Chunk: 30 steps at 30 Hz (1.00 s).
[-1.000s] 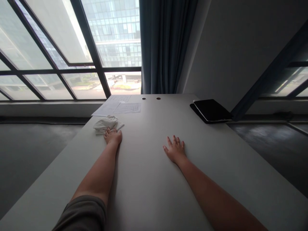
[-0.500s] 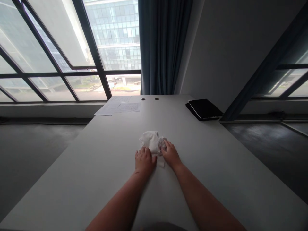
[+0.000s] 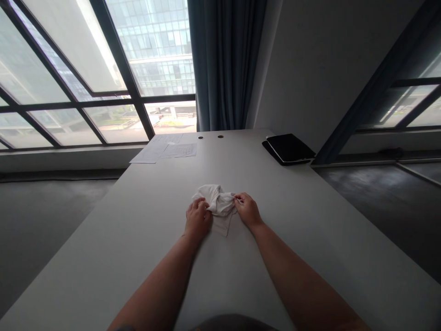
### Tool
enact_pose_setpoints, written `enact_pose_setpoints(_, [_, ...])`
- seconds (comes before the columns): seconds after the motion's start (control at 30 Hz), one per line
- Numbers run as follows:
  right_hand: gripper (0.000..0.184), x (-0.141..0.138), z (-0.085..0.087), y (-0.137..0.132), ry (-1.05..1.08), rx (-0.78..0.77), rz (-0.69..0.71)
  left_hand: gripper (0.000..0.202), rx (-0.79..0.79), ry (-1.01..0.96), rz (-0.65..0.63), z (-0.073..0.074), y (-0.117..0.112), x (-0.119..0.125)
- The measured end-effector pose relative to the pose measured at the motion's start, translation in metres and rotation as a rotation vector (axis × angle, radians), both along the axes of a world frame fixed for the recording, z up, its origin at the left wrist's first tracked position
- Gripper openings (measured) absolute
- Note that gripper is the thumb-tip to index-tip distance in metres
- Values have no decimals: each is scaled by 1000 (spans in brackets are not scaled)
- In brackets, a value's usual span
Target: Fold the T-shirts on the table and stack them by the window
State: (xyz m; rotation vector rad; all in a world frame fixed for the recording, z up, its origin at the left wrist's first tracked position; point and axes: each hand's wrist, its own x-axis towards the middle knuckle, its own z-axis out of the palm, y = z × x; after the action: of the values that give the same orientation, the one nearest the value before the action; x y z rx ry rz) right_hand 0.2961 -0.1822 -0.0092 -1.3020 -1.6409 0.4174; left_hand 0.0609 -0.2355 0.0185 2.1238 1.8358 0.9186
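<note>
A crumpled white cloth (image 3: 217,202) lies bunched on the white table (image 3: 220,276), with one flat corner pointing toward me. At its left edge my left hand (image 3: 199,217) is closed on the fabric, fingers curled over it. Opposite, my right hand (image 3: 248,209) pinches the cloth's right edge between thumb and fingers. Folds run across the middle of the cloth, between the two hands. Parts of its left side are hidden under my left fingers.
Printed papers (image 3: 161,149) lie at the table's far left. Black folders or cases (image 3: 289,148) are stacked at the far right. Two round holes sit near the far edge, before a blue curtain (image 3: 227,69) and large windows.
My hands have moved apart, spreading the cloth wider sideways. More of its near corner shows. The right hand now pinches the edge. The camera view has shifted slightly.
</note>
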Motion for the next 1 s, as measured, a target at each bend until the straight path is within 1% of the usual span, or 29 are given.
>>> enact_pose_setpoints(0.13, [26, 7, 0, 4, 230, -81, -144, 13, 115, -1, -149, 2, -3, -1])
enact_pose_setpoints(0.2, [30, 13, -1, 7, 386, -97, -175, 10, 151, -42, -221, 3, -3, -3])
enact_pose_setpoints(0.23, [32, 16, -1, 9, 465, -102, -184, 10, 162, -79, -235, 3, -2, -5])
enact_pose_setpoints(0.3, [34, 21, -3, 13, 601, -109, -216, 12, 163, -172, -196, 3, 0, -10])
enact_pose_setpoints(0.4, [33, 31, -5, 20, 780, -91, -296, 15, 132, -291, -23, 3, 6, -21])
enact_pose_setpoints(0.47, [32, 38, -5, 25, 917, -72, -356, 15, 121, -338, 70, 4, 10, -30])
enact_pose_setpoints(0.57, [30, 52, -8, 35, 1100, -48, -438, 18, 97, -353, 123, 5, 18, -46])
enact_pose_setpoints(0.67, [29, 64, -14, 45, 1176, -21, -457, 20, 78, -341, 148, 5, 26, -60])
enact_pose_setpoints(0.73, [31, 66, -18, 48, 1129, -4, -407, 18, 130, -312, 209, 6, 28, -64])
enact_pose_setpoints(0.77, [33, 65, -19, 49, 1057, 5, -376, 19, 175, -281, 226, 8, 28, -64])
enact_pose_setpoints(0.8, [36, 63, -19, 48, 952, 13, -348, 20, 220, -236, 213, 10, 26, -62])
enact_pose_setpoints(0.83, [40, 60, -18, 46, 820, 21, -330, 22, 253, -181, 159, 13, 22, -58])
enact_pose_setpoints(0.9, [46, 52, -13, 38, 508, 52, -330, 30, 248, -59, -47, 18, 13, -45])
enact_pose_setpoints(0.97, [47, 43, -4, 27, 216, 100, -307, 42, 170, 66, -257, 19, 3, -29])
enact_pose_setpoints(1.0, [46, 38, 0, 21, 97, 118, -248, 49, 122, 121, -331, 18, -1, -22])
